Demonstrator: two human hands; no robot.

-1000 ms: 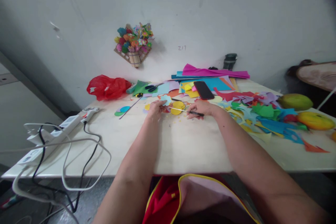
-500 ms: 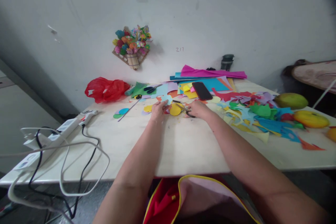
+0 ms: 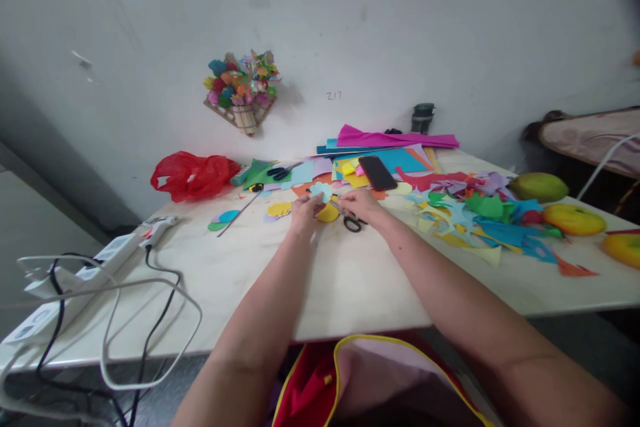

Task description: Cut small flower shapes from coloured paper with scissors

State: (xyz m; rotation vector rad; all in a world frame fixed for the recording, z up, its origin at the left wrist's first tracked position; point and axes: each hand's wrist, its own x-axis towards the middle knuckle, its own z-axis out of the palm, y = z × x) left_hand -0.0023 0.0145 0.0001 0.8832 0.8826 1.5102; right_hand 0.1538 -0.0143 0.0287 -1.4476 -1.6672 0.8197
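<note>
My left hand (image 3: 303, 210) pinches a light blue flower-shaped paper cut-out (image 3: 320, 189) just above the pale table (image 3: 350, 280). My right hand (image 3: 361, 202) sits close beside it, its fingertips drawn together at the cut-out's right edge. Black-handled scissors (image 3: 353, 223) lie on the table under that hand, out of its grip. A yellow paper circle (image 3: 329, 214) lies between the two hands, and another yellow piece (image 3: 279, 209) lies to the left.
A black phone (image 3: 377, 173) rests on stacked coloured sheets (image 3: 400, 141) at the back. Paper scraps (image 3: 480, 217) and mangoes (image 3: 539, 186) crowd the right side. A red plastic bag (image 3: 193, 175), second scissors (image 3: 280, 171), and a power strip (image 3: 85, 268) with cables sit at left.
My right hand held the scissors a second ago, has laid them on the table and shifted left to the blue cut-out. The view has swung slightly right.
</note>
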